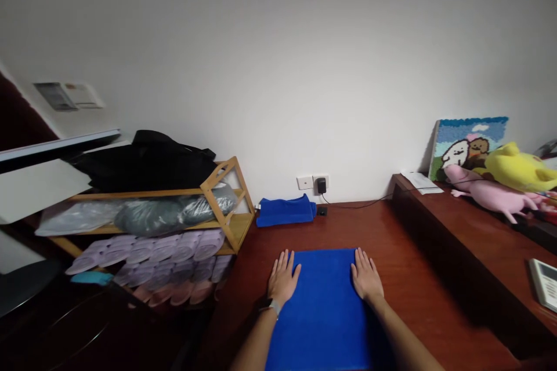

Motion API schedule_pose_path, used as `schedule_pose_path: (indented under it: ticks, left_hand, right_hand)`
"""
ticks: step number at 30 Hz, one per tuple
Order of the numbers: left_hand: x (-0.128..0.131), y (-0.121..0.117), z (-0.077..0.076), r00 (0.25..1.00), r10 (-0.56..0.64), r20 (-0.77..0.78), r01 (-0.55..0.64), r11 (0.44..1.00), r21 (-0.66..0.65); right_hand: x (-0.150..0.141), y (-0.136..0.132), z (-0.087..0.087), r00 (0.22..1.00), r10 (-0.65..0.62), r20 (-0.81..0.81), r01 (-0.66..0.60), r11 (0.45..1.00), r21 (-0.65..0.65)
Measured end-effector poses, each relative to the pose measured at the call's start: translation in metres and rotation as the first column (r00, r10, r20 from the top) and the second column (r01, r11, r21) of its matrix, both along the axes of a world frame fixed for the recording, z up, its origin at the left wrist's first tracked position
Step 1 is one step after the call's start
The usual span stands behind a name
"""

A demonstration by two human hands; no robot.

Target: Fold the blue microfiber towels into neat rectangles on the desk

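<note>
Our left hand and right hand lie palm down, gripping nothing, at the far corners of the blue cloth, spread flat on the wooden tabletop; lifting an edge would call for pinching.

Dim room, soft blur, shadowed corners.

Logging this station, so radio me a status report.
Both hands, left and right: open, palms down on blue cloth's side edges. Cloth spread flat. Folded blue cloth behind, clear of both.
</note>
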State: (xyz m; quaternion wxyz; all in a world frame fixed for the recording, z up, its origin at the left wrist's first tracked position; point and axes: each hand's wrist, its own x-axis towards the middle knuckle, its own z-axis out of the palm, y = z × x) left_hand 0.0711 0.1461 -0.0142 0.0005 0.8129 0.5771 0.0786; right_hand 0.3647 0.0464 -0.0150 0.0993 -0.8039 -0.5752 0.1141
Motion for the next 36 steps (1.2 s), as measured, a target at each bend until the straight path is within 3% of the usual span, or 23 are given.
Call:
schedule_pose_path:
  ticks: [8, 18, 24, 26, 29, 31, 33, 36]
  left_hand:
    - [0.001, 0.002, -0.005, 1.000, -0.005, 0.012, 0.005, 1.000, 0.012]
    - [0.001, 0.005, -0.006, 1.000, -0.008, -0.012, 0.009, 0.999, 0.032]
    - [0.004, 0.014, 0.006, 0.994, -0.052, -0.101, 0.056, 0.998, 0.035]
    - [0.021, 0.010, 0.014, 0.988, -0.116, -0.101, 0.126, 0.988, 0.092]
    - [0.073, -0.015, 0.019, 0.961, -0.274, -0.035, 0.276, 0.950, 0.142]
    - [0.116, -0.041, 0.015, 0.918, -0.396, 0.008, 0.393, 0.913, 0.108]
    - [0.151, -0.063, 0.006, 0.895, -0.443, 0.056, 0.439, 0.896, 0.064]
    - [0.164, -0.077, -0.007, 0.906, -0.415, 0.085, 0.417, 0.909, -0.007]
  right_hand:
    - [0.003, 0.001, 0.012, 0.999, -0.002, -0.035, 0.000, 0.999, -0.038]
    - [0.000, -0.035, 0.014, 0.997, 0.052, -0.064, -0.053, 0.999, -0.013]
    - [0.002, -0.032, 0.011, 0.996, 0.049, -0.077, -0.049, 0.999, 0.009]
    - [0.003, -0.031, 0.010, 0.995, 0.053, -0.079, -0.052, 0.998, 0.020]
    - [0.004, -0.031, 0.008, 0.995, 0.057, -0.080, -0.055, 0.998, 0.027]
    - [0.005, -0.031, 0.007, 0.995, 0.064, -0.074, -0.062, 0.998, 0.025]
    - [0.005, -0.032, 0.007, 0.995, 0.080, -0.062, -0.079, 0.997, 0.016]
    - [0.005, -0.032, 0.007, 0.995, 0.089, -0.046, -0.089, 0.996, 0.003]
